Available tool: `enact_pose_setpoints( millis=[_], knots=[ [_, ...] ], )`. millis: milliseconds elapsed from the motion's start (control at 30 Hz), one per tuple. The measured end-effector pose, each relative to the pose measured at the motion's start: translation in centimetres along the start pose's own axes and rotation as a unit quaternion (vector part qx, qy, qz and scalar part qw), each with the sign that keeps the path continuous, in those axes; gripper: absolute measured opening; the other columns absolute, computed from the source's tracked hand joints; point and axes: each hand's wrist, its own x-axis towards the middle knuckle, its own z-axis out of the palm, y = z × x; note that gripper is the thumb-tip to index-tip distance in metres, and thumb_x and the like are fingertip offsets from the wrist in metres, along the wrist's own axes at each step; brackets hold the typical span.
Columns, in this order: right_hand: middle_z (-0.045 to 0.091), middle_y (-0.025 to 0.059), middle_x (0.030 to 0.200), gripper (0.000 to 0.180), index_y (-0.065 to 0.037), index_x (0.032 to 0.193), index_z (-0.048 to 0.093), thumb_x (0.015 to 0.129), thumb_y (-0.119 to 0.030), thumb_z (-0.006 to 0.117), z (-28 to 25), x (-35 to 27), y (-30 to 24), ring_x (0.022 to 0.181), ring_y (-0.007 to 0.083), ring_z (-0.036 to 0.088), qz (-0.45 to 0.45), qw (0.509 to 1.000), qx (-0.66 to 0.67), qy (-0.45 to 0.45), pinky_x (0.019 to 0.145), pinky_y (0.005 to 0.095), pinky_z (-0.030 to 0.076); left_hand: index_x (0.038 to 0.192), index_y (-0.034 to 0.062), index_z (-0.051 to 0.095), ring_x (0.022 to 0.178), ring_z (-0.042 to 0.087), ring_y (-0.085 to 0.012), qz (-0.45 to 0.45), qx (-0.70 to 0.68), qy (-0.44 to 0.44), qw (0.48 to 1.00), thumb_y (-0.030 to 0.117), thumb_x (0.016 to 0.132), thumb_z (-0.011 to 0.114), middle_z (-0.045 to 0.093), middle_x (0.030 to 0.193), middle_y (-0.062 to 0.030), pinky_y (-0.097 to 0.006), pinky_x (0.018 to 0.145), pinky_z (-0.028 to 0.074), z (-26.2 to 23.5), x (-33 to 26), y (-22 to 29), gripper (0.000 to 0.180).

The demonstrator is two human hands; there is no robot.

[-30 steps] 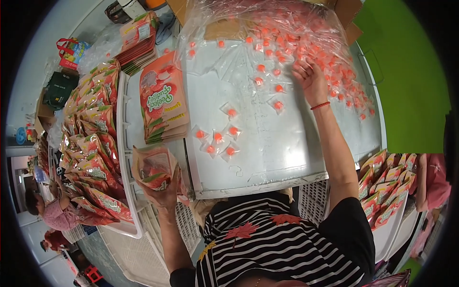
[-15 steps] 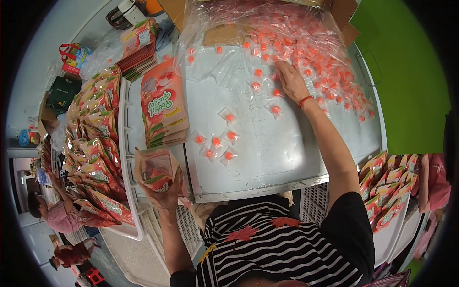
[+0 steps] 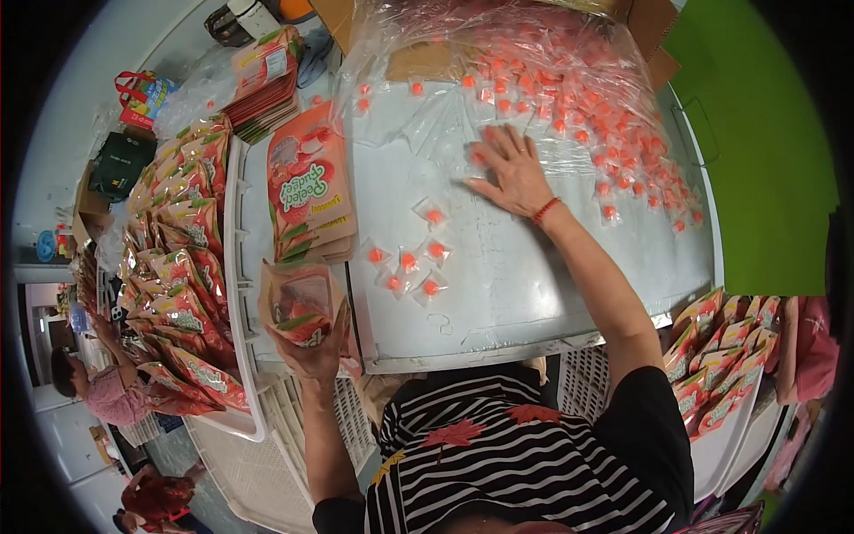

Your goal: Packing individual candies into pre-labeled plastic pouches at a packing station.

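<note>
My left hand (image 3: 313, 358) is wrapped round the lower part of an upright candy pouch (image 3: 334, 298), whose mouth gapes upward. Inside it something red shows, though I cannot make it out well. Over the middle of the pale tabletop (image 3: 498, 294), my right hand (image 3: 516, 176) lies palm down with fingers spread, its tips at a few wrapped candies partly hidden and blurred. Between the two hands sits a small group of clear-wrapped candies (image 3: 408, 262) with red-orange centres. Beyond my right hand spreads a big heap of the same candies (image 3: 569, 111), partly on clear plastic film.
Flat pouches (image 3: 307, 169) lie stacked at the table's left edge, with another pouch stack (image 3: 258, 89) farther back. Filled pouches (image 3: 187, 267) crowd a white crate (image 3: 238, 205) on the left. More filled pouches (image 3: 725, 356) stand at right. A cardboard box (image 3: 654, 36) borders the far side. Other people are nearby.
My right hand has moved left and nearer, its fingers now spread wide. Loose candies that lay beside it are no longer in their places. My left hand still holds the pouch.
</note>
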Motion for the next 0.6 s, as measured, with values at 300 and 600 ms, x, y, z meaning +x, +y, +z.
enact_pose_setpoints(
  millis=[300,600],
  knots=[
    [0.048,0.0151,0.124,0.032,-0.008,0.110,0.058,0.085,-0.029,0.058,2.4,-1.9,-12.6,0.120,0.0370,0.041,0.017,0.993,0.109,0.031,0.097,0.0529,0.034,0.133,-0.0033,0.034,0.105,0.052,-0.0243,-0.022,-0.037,0.001,0.999,0.013,0.064,0.085,0.049,0.121,-0.0159,-0.033,0.090,0.043,-0.3,0.1,1.6,0.087],
    [0.050,0.0206,0.124,0.039,-0.004,0.112,0.058,0.088,-0.033,0.053,1.5,5.8,1.6,0.115,0.0425,0.045,0.085,0.983,-0.008,0.161,0.093,0.0543,0.037,0.132,-0.0033,0.034,0.103,0.053,-0.0242,-0.025,-0.015,0.005,1.000,0.013,0.064,0.085,0.050,0.120,-0.0159,-0.034,0.089,0.044,-1.4,-0.7,0.3,0.086]
  ],
)
